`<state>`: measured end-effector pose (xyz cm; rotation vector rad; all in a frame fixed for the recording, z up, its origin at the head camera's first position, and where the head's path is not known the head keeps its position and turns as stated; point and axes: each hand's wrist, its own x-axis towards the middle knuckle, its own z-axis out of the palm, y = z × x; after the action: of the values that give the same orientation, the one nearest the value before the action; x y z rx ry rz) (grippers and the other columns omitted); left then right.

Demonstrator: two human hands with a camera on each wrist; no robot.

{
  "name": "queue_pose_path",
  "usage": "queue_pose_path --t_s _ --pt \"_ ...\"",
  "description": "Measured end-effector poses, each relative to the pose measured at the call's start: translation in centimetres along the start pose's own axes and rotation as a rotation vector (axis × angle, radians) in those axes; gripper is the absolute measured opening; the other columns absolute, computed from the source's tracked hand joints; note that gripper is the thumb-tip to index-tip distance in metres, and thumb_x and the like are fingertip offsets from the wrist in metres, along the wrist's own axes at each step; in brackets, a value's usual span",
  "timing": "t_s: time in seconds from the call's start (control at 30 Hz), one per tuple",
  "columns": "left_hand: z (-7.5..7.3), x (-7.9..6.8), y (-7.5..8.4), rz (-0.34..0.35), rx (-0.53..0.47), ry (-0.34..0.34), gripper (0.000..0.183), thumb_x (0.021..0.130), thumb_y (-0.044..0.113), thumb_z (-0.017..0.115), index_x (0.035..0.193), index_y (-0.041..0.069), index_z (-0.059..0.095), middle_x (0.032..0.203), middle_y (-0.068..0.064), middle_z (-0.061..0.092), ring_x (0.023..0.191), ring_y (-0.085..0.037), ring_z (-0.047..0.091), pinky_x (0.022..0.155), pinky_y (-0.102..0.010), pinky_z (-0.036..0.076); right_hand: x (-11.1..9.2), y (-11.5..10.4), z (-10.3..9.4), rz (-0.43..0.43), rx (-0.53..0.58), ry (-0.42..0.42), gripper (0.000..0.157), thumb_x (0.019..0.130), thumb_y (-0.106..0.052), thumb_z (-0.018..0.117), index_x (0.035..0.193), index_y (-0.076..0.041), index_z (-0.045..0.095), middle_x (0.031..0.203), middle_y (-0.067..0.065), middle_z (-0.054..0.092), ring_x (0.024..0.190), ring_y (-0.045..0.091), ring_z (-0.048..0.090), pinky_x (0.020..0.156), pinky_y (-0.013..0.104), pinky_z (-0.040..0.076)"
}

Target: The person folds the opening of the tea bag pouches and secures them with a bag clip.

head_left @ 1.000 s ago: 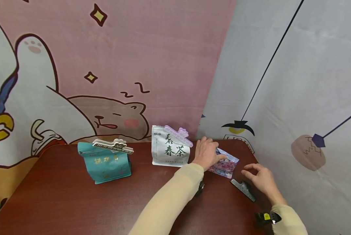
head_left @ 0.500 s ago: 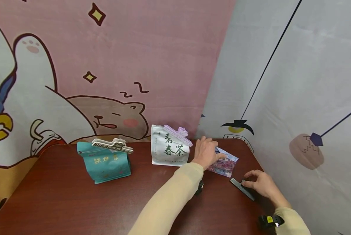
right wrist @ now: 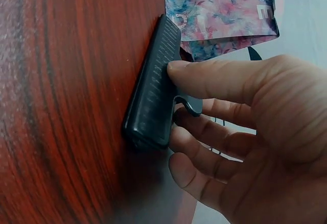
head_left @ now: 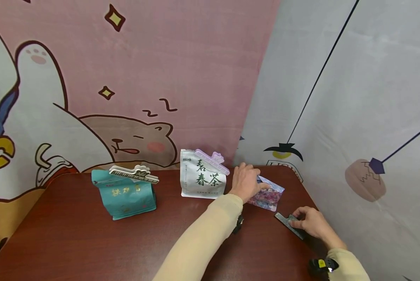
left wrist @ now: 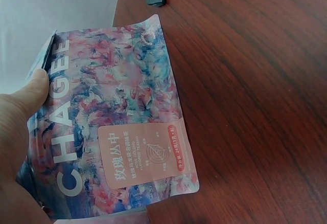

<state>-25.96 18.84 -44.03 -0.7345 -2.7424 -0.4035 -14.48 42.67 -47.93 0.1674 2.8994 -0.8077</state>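
My left hand (head_left: 245, 182) grips the top edge of a colourful tea pouch (left wrist: 120, 88) printed CHAGEE. Its thumb lies on the near side of that edge in the left wrist view; most of its fingers are hidden behind. The pouch stands at the back right of the table. Closer to the front, my right hand (head_left: 314, 224) pinches a black bag clip (right wrist: 153, 88), thumb on the near side and fingers curled behind its handle. The clip's long ribbed bar lies right at the tabletop.
A white tea pouch (head_left: 195, 183) with a lilac clip (head_left: 213, 160) stands left of my left hand. Farther left is a teal pouch (head_left: 129, 201) with a white-and-black clip (head_left: 134, 174). Fabric walls (head_left: 195, 78) border the brown table (head_left: 90, 246) behind and at right.
My right hand has come down onto the black clip and taken hold of its handle. The left hand and the colourful pouch have stayed in place.
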Motion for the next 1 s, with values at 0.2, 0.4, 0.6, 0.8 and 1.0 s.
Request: queue_pose_path --t_s 0.2,0.4,0.6,0.8,1.0 --pt "-0.1 0.0 0.0 -0.001 0.006 -0.010 0.053 0.081 0.074 0.069 0.107 0.030 0.078 0.090 0.008 0.062 0.090 -0.014 0.049 0.080 -0.029 0.041 -0.2 -0.3 -0.2 0.017 0.033 -0.014 0.020 0.082 -0.011 0.083 0.091 -0.005 0.066 0.084 0.008 0.061 0.072 0.023 0.050 0.062 0.035 0.040" --pt "-0.1 -0.1 0.1 -0.005 0.009 -0.018 0.054 0.081 0.075 0.068 0.111 0.030 0.078 0.092 0.008 0.063 0.091 -0.014 0.050 0.081 -0.029 0.042 -0.5 -0.5 -0.2 0.001 0.058 -0.006 0.016 0.084 -0.005 0.080 0.090 -0.008 0.065 0.076 0.004 0.057 0.067 0.021 0.051 0.059 0.035 0.041" --pt "-0.1 -0.1 0.1 -0.001 0.005 -0.014 0.052 0.081 0.074 0.068 0.108 0.030 0.078 0.091 0.008 0.062 0.090 -0.014 0.050 0.080 -0.029 0.041 -0.6 -0.4 -0.6 -0.030 0.049 -0.002 0.015 0.085 -0.004 0.079 0.091 -0.007 0.066 0.080 0.004 0.061 0.072 0.020 0.052 0.063 0.034 0.042" --pt "0.0 0.0 0.0 0.005 -0.002 -0.002 0.050 0.081 0.074 0.070 0.102 0.029 0.077 0.088 0.008 0.061 0.088 -0.014 0.049 0.078 -0.029 0.040 -0.6 -0.2 -1.3 -0.057 0.034 0.023 0.012 0.089 -0.004 0.075 0.095 -0.005 0.065 0.082 0.006 0.058 0.069 0.020 0.049 0.061 0.033 0.040" --pt "0.0 -0.1 -0.1 0.007 -0.012 0.005 0.049 0.081 0.073 0.070 0.099 0.028 0.077 0.085 0.008 0.059 0.087 -0.014 0.048 0.077 -0.028 0.039 -0.7 -0.2 -2.1 -0.065 0.017 0.079 0.013 0.092 -0.006 0.074 0.100 -0.003 0.064 0.084 0.008 0.058 0.073 0.022 0.051 0.062 0.034 0.042"
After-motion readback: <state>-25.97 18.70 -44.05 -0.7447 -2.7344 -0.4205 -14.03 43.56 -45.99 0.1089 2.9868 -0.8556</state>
